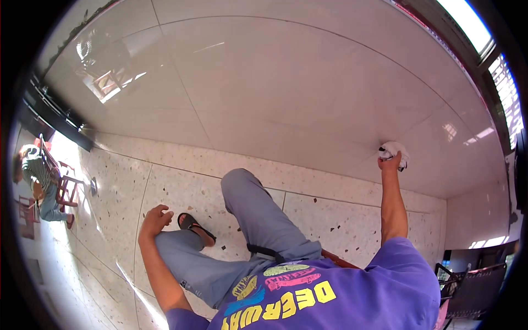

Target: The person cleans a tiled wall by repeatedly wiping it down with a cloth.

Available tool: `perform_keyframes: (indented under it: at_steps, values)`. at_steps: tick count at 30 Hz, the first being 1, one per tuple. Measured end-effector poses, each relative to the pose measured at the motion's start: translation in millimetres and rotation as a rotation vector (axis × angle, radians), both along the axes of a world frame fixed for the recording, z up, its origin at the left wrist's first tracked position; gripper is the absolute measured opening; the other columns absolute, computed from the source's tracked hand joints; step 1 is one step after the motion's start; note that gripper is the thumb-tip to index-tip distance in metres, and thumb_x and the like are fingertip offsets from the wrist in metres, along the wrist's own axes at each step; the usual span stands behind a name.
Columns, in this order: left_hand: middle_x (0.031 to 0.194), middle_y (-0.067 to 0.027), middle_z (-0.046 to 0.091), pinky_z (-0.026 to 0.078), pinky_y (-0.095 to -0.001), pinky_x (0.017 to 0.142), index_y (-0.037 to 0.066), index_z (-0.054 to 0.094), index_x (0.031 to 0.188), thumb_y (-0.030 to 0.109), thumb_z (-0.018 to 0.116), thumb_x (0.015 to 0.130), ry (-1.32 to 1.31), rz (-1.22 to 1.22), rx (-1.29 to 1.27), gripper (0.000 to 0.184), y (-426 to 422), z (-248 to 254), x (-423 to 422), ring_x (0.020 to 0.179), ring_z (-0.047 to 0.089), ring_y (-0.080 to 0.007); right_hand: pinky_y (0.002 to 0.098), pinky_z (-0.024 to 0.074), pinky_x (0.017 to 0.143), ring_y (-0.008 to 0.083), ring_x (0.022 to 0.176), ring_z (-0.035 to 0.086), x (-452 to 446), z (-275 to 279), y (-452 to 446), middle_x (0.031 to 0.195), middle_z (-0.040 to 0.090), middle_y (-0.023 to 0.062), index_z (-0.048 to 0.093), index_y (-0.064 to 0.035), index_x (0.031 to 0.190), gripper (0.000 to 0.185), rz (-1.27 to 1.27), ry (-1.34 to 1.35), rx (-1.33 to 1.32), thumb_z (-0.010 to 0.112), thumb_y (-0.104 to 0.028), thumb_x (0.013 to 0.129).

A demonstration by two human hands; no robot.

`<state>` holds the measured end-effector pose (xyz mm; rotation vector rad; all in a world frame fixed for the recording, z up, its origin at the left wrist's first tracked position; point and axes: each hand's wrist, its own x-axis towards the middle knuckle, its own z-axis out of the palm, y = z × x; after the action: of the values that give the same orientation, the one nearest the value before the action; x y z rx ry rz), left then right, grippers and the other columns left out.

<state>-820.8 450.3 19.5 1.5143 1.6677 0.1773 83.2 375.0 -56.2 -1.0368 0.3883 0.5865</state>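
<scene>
My right hand (389,160) is closed around a bunched white cloth (397,148) with dark patches. The cloth is pressed against the glossy tiled wall (308,88), low down on the right. At the left, my left hand (156,221) hangs beside my bent knee, holding nothing, its fingers loosely curled and apart. Grey trousers (258,209) cover my legs, and one foot in a dark sandal (196,229) rests on the floor.
Speckled floor tiles (181,190) run along the foot of the wall. A person in a striped top (34,171) sits at the far left near wooden chairs (69,190). A dark folding chair (474,289) stands at the lower right, below a window (506,88).
</scene>
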Motion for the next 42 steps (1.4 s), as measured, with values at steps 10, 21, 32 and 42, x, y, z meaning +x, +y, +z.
perform_keyframes:
  at_steps: [10, 21, 32, 42]
  values:
    - [0.079, -0.0143, 0.070, 0.053, -0.0323, 0.065, -0.006, 0.061, 0.118, 0.027, 0.069, 0.089, 0.005, 0.007, 0.024, 0.045, 3, -9, 1, 0.070, 0.068, -0.0184, 0.0447, 0.0568, 0.081, 0.0261, 0.098, 0.064, -149, -122, 87, 0.104, 0.067, 0.0026, 0.066, -0.0216, 0.110, 0.028, 0.358, 0.484, 0.157, 0.054, -0.041, 0.093]
    - [0.083, -0.0182, 0.070, 0.053, -0.0391, 0.071, -0.003, 0.063, 0.118, 0.031, 0.070, 0.088, 0.077, -0.027, 0.108, 0.046, -6, -7, -2, 0.077, 0.069, -0.0281, 0.0463, 0.0590, 0.079, 0.0335, 0.095, 0.066, -138, -30, 73, 0.104, 0.068, 0.0137, 0.067, -0.0081, 0.107, 0.035, 0.274, 0.438, 0.328, 0.051, -0.037, 0.095]
    - [0.096, -0.0205, 0.070, 0.052, -0.0486, 0.082, 0.002, 0.061, 0.108, 0.039, 0.066, 0.089, 0.180, -0.393, 0.326, 0.042, 43, -14, 126, 0.096, 0.066, -0.0389, 0.0440, 0.0600, 0.074, 0.0310, 0.089, 0.067, -275, -92, 180, 0.097, 0.070, 0.0117, 0.068, -0.0076, 0.103, 0.033, 0.499, 0.703, 0.174, 0.054, -0.035, 0.091]
    - [0.099, -0.0164, 0.072, 0.056, -0.0450, 0.081, 0.003, 0.066, 0.105, 0.032, 0.068, 0.087, 0.236, -0.616, 0.037, 0.035, 46, -31, 148, 0.096, 0.070, -0.0339, 0.0427, 0.0604, 0.070, 0.0323, 0.087, 0.066, -507, -87, 326, 0.093, 0.068, 0.0143, 0.068, -0.0022, 0.095, 0.029, 0.629, 1.064, -0.068, 0.061, -0.027, 0.084]
